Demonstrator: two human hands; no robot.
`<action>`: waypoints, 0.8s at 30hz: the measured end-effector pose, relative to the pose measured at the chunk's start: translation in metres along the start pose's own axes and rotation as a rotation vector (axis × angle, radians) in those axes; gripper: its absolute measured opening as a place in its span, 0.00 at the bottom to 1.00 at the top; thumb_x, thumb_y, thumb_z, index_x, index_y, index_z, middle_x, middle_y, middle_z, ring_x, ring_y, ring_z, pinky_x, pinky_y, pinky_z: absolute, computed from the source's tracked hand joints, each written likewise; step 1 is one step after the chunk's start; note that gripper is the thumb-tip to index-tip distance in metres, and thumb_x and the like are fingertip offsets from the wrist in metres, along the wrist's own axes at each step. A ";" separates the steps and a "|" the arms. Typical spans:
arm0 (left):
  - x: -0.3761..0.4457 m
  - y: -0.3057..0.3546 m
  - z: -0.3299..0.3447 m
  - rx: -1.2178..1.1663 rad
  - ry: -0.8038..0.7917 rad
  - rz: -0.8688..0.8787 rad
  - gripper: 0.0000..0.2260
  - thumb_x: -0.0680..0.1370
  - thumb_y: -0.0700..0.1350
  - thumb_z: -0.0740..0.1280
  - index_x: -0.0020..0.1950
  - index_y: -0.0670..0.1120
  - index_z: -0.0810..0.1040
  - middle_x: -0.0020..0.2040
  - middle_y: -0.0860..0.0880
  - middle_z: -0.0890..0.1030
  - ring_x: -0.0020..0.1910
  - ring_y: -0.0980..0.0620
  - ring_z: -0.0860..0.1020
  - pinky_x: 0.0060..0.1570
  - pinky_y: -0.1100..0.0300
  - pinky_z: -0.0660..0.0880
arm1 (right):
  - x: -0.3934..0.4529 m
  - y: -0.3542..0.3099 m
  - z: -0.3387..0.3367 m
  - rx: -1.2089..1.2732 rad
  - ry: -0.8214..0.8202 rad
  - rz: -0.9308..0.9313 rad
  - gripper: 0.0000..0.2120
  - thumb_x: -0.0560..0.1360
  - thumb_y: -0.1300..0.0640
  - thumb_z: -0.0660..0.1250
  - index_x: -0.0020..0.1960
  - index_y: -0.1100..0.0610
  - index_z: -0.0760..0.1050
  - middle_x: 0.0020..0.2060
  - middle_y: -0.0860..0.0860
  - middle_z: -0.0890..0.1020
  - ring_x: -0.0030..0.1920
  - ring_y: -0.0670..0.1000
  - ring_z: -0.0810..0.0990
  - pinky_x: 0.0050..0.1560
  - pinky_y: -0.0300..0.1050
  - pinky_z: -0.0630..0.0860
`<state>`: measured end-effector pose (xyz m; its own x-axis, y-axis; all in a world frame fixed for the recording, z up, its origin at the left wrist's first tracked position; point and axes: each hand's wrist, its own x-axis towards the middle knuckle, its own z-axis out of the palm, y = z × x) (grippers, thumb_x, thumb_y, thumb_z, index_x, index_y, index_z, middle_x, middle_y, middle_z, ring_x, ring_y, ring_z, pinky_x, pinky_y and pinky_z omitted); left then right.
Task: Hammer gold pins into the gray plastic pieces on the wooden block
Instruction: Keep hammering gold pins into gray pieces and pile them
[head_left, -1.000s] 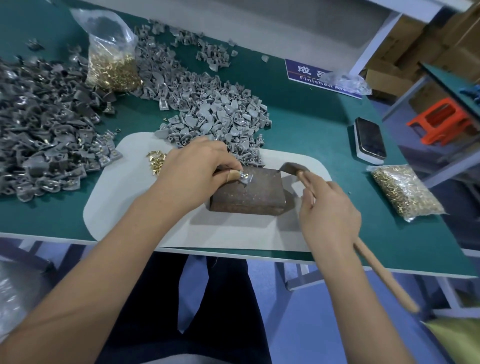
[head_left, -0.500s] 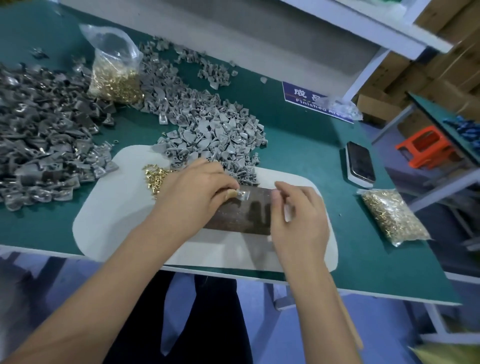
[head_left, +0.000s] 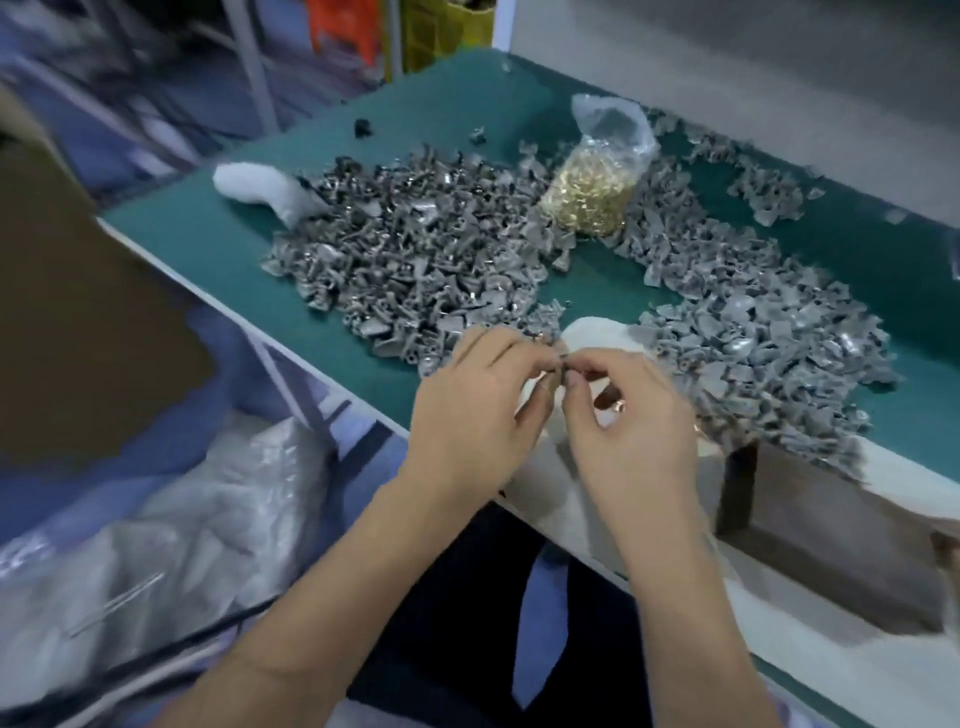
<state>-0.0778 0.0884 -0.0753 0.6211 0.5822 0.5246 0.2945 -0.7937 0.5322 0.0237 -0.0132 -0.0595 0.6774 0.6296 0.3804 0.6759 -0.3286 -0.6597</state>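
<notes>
Fingers: both sets of fingertips (head_left: 571, 382) meet at the centre of the view, pinching a small dark item between them; blurred, probably a gray plastic piece (head_left: 563, 366), pin not discernible. Left hand (head_left: 478, 410) at 9 o'clock of the pinch, right hand (head_left: 628, 431) at 3 o'clock, thumbs and forefingers curled in, other fingers loosely bent.

Change vs. 0.5 s ago: the view has swung hard left; both hands have left the wooden block (head_left: 831, 540), now at 4 o'clock, nothing seen on top. The hammer seen a second ago is out of sight.

Judgement: striking has paused; the hands look to be mating or checking a piece by hand.

Orientation: piece too small and smeared to give long axis or heading. Block's long axis runs roughly 10-to-4.

Supply: piles of gray pieces (head_left: 415, 260) at 12, bag of gold pins (head_left: 589, 200) at 1.
</notes>
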 end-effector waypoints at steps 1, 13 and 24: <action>0.000 -0.011 -0.006 0.024 0.019 -0.026 0.03 0.78 0.44 0.71 0.51 0.48 0.83 0.48 0.52 0.81 0.51 0.48 0.77 0.43 0.54 0.76 | 0.006 -0.006 0.012 0.035 -0.052 0.005 0.08 0.77 0.60 0.70 0.52 0.50 0.83 0.46 0.44 0.83 0.46 0.47 0.79 0.50 0.50 0.77; 0.010 -0.051 -0.015 0.158 0.105 -0.133 0.07 0.76 0.46 0.73 0.54 0.48 0.84 0.49 0.51 0.82 0.52 0.44 0.78 0.52 0.47 0.72 | 0.029 -0.021 0.065 -0.095 -0.066 -0.076 0.10 0.79 0.57 0.69 0.58 0.47 0.82 0.51 0.43 0.83 0.54 0.49 0.76 0.46 0.37 0.62; 0.004 -0.032 -0.009 0.061 0.131 0.049 0.08 0.78 0.45 0.74 0.55 0.45 0.84 0.48 0.50 0.83 0.48 0.44 0.79 0.52 0.52 0.74 | 0.019 0.009 -0.053 -0.263 0.219 0.112 0.14 0.76 0.54 0.60 0.51 0.46 0.84 0.44 0.44 0.84 0.47 0.55 0.80 0.48 0.52 0.76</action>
<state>-0.0913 0.1179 -0.0844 0.5371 0.5573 0.6332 0.3125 -0.8287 0.4643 0.0580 -0.0420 -0.0241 0.7784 0.4228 0.4641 0.6263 -0.5749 -0.5265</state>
